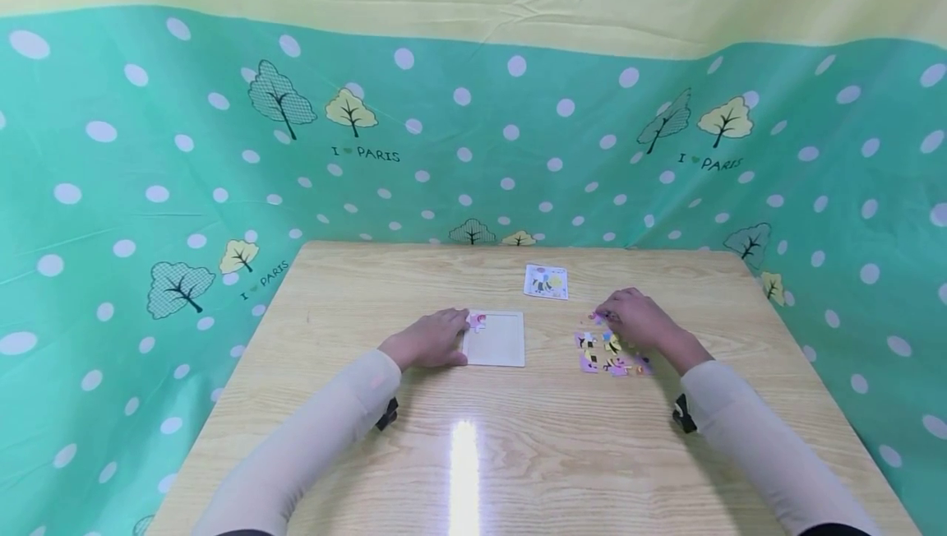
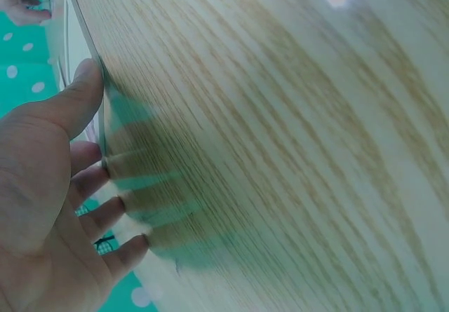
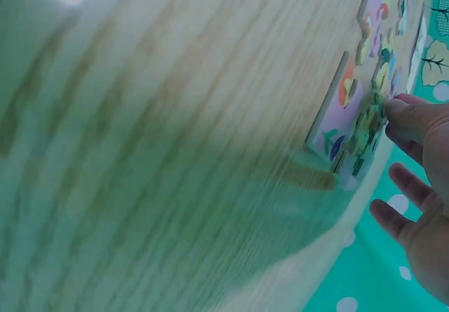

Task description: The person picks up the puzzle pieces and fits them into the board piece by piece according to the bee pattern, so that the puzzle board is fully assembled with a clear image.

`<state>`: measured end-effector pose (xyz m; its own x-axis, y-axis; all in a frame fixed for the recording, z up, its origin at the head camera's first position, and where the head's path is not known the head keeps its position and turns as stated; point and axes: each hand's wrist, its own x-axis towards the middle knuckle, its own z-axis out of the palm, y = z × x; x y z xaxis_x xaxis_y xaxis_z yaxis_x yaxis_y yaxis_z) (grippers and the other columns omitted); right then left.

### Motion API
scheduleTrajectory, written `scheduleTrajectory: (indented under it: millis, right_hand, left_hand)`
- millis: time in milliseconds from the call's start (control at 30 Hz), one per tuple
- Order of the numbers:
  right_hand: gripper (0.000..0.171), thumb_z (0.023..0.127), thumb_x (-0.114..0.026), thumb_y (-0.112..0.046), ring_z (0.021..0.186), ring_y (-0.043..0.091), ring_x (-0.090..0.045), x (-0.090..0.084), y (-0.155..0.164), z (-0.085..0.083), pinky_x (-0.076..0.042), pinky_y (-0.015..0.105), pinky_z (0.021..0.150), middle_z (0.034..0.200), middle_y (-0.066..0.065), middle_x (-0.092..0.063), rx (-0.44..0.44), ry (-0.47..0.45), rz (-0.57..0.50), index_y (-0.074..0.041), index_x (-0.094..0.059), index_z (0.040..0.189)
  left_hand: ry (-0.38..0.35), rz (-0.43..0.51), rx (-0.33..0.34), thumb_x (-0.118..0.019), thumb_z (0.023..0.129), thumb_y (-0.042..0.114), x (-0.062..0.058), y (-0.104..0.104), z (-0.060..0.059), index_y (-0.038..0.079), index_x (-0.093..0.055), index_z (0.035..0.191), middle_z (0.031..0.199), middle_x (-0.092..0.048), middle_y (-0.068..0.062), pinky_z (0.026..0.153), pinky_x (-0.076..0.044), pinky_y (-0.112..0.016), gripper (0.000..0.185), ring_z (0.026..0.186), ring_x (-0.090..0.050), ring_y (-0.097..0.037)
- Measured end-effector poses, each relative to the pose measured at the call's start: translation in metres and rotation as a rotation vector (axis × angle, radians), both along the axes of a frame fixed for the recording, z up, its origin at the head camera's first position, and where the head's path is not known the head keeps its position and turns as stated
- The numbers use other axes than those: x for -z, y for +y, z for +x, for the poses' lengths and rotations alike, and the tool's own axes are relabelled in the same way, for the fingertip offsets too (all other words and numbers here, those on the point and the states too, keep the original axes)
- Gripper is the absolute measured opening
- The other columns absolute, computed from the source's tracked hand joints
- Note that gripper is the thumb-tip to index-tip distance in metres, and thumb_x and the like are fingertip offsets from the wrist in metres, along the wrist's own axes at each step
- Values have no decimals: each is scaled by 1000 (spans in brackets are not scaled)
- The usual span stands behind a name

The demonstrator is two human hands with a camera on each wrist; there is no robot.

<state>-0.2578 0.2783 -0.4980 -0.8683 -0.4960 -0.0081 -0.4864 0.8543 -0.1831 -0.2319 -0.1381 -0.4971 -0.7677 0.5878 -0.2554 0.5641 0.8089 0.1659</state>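
Pale wood-grain laminate forms the rectangular table top (image 1: 518, 437), the landmark for all positions below. Left of its centre lies the thin square white puzzle tray (image 1: 496, 339), flat on the laminate, with one small pink-and-red puzzle piece (image 1: 478, 321) seated in its near-left corner. The left hand (image 1: 432, 340) rests at the tray's left edge; its fingers lie straight and relaxed, thumb and fingertips touching the tray rim without curling round it. Toward the table's far edge, right of centre, sits a small square printed reference card (image 1: 546, 281), apart from both hands. Right of centre lies a cluster of loose purple, yellow and black jigsaw pieces (image 1: 610, 353), and the right hand (image 1: 636, 318) is at the cluster's far edge, fingers bent down onto a piece; whether it is pinched or only touched cannot be told.

The pieces are judged light, stiff and flat, likely to slide on the smooth laminate, and best taken by opposite edges between thumb and forefinger. The tray looks light and rigid, so it is best steadied at its rim.

The head view alone shows the full layout and the card. The left wrist view shows the tray (image 2: 84, 38) edge-on with the thumb (image 2: 74, 98) against its rim. The right wrist view shows the pieces (image 3: 365, 116) close up, a fingertip (image 3: 414, 116) on them and the other fingers spread.
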Motion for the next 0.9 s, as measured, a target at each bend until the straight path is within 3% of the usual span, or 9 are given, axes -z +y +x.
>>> scheduleTrajectory:
  millis: [600, 900]
  right_hand:
    - [29, 94, -69, -7, 121, 38, -61, 7, -4, -5, -50, 58, 107, 121, 13, -71, 9, 29, -15, -9, -70, 123]
    - [37, 95, -68, -7, 117, 37, -61, 7, -10, -4, -53, 57, 104, 123, 15, -68, -2, 42, -13, -5, -65, 131]
  left_hand:
    - [15, -14, -7, -66, 95, 53, 0, 0, 1, 4, -46, 150, 164, -34, -18, 127, -32, -48, 76, 151, -36, -36]
    - [12, -18, -5, -65, 95, 53, -1, 0, 0, 5, -46, 150, 165, -34, -18, 127, -31, -48, 76, 152, -35, -36]
